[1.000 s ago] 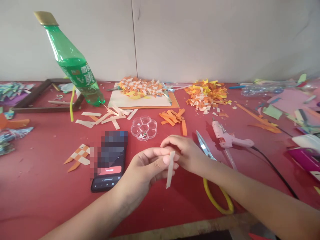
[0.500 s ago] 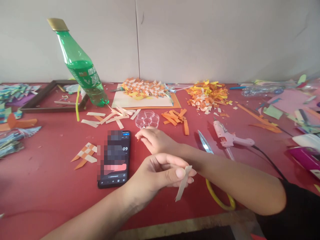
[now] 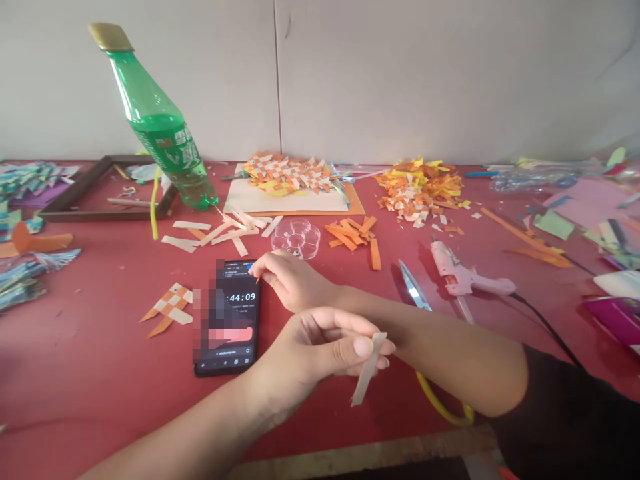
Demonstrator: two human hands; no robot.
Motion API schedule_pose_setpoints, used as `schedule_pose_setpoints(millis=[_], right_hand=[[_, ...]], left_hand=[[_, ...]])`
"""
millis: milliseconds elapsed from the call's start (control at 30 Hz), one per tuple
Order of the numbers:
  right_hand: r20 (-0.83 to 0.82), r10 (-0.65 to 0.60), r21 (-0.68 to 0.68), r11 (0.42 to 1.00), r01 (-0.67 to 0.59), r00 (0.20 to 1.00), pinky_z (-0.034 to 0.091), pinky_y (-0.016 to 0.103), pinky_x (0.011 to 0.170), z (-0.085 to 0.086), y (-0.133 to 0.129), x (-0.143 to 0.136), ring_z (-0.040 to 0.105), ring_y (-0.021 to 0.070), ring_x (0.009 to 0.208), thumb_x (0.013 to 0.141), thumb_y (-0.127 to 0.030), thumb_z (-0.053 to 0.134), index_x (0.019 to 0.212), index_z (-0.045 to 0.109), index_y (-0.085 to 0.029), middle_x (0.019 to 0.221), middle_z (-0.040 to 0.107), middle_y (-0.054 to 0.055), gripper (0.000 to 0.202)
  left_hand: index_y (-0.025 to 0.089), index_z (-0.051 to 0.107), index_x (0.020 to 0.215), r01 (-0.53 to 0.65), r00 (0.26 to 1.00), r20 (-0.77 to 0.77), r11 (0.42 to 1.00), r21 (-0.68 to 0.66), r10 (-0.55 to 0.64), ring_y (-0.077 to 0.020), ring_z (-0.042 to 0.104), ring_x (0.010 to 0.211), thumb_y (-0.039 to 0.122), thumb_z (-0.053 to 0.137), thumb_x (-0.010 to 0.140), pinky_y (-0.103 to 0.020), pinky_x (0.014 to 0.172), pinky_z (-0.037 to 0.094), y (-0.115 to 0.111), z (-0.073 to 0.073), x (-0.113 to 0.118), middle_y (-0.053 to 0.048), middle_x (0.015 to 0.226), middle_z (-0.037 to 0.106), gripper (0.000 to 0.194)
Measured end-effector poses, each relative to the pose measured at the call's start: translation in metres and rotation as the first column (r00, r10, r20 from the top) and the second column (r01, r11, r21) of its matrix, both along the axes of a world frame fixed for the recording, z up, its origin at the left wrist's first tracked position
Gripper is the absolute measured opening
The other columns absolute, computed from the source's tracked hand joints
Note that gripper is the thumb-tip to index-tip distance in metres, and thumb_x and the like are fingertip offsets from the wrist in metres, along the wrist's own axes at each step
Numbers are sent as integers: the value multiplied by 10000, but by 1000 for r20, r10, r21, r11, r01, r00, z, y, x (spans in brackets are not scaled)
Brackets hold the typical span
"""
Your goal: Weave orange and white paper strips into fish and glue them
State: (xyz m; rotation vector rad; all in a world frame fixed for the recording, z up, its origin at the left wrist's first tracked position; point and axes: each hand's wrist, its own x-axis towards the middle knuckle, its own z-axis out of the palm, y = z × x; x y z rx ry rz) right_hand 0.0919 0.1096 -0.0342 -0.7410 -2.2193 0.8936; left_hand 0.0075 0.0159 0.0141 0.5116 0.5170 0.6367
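A red worktop [image 3: 100,407] is backed by a pale grey wall [image 3: 400,80], in which a vertical seam is seen; at the far left, blue-green woven paper [image 3: 33,183] is heaped beside a dark frame [image 3: 100,215], and a green bottle [image 3: 165,140] is stood at the frame's right end; nearer, a chequered woven piece [image 3: 173,303] is laid just beside a phone [image 3: 235,313]; the right hand [image 3: 297,280] is held by the phone's upper right edge, a small orange scrap [image 3: 258,280] pinched at its fingertips; a clear flower-shaped tray [image 3: 300,235] is placed just beyond; the left hand [image 3: 320,347] is extended under the right forearm, with a cream strip [image 3: 369,373] gripped between thumb and fingers above the worktop; farther right, scissors [image 3: 413,285], a pink glue gun [image 3: 457,270] and coloured paper [image 3: 583,200] are spread out; compared with one second ago, the right hand has been carried leftward from beside the strip, while the strip has been kept in the left hand and shifted slightly right.
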Motion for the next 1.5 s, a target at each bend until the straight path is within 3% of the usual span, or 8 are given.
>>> schedule_pose_setpoints(millis=[133, 267, 433, 600, 800, 1033, 1200, 1500], right_hand=[[-34, -26, -34, 999, 25, 999, 488, 349, 880, 5, -2, 0, 566, 163, 954, 961, -195, 410, 929, 501, -228, 964, 612, 39, 103], [-134, -117, -102, 989, 103, 984, 487, 320, 885, 27, -5, 13, 594, 132, 947, 976, -216, 396, 949, 506, -224, 1015, 630, 33, 113], [-260, -428, -407, 862, 303, 866, 487, 256, 683, 52, -17, 54, 601, 107, 779, 936, -174, 452, 902, 543, -200, 865, 625, 4, 100], [-270, -520, -582, 759, 293, 810, 522, 264, 704, 48, -46, 93, 632, 105, 734, 919, -244, 561, 910, 576, -213, 859, 682, -2, 35], [-237, -597, -669, 672, 317, 767, 570, 254, 738, 33, -62, 106, 687, 119, 786, 890, -369, 639, 1007, 612, -259, 900, 723, 5, 164], [-181, -557, -605, 713, 355, 811, 573, 178, 721, 30, -67, 111, 686, 95, 808, 871, -326, 662, 923, 694, -255, 912, 703, -7, 94], [-179, -556, -633, 697, 338, 812, 597, 212, 699, 35, -70, 109, 699, 128, 816, 835, -303, 698, 925, 713, -235, 896, 712, 18, 114], [-231, -504, -612, 740, 278, 832, 574, 207, 588, 37, -71, 108, 635, 90, 589, 822, -253, 707, 867, 685, -213, 724, 669, -5, 65]], left_hand=[[205, 762, 822, -1, 1000, 4, 1000, 4, 1, -102, 726, 790, 231, 802, 761, -215, 777, 563, 0, -2, 0, -6, 866, 787, 78], [198, 762, 817, -7, 1000, 16, 1000, 10, 7, -94, 719, 736, 242, 814, 745, -197, 724, 560, 0, -1, -1, -13, 837, 786, 99], [186, 756, 817, -62, 997, -45, 998, -17, 61, -103, 716, 728, 259, 828, 726, -205, 730, 550, 0, -1, 1, -29, 860, 784, 137], [169, 730, 811, -183, 979, -98, 982, -49, 178, -110, 683, 767, 255, 797, 765, -196, 691, 527, 4, -8, 3, -32, 846, 751, 118], [146, 696, 784, -260, 958, -135, 965, -29, 254, -103, 611, 724, 259, 727, 832, -199, 647, 506, 9, -15, 5, -31, 786, 666, 127], [146, 700, 778, -301, 944, -163, 951, -71, 287, -115, 594, 713, 256, 739, 815, -201, 602, 496, 10, -13, 7, -27, 765, 643, 123], [144, 710, 813, -293, 946, -172, 952, -90, 275, -114, 599, 741, 269, 722, 833, -192, 611, 482, 10, -12, 8, -47, 819, 677, 127], [151, 711, 816, -278, 943, -205, 959, -61, 261, -123, 595, 750, 303, 742, 813, -222, 673, 477, 9, -12, 7, -26, 776, 645, 155]])
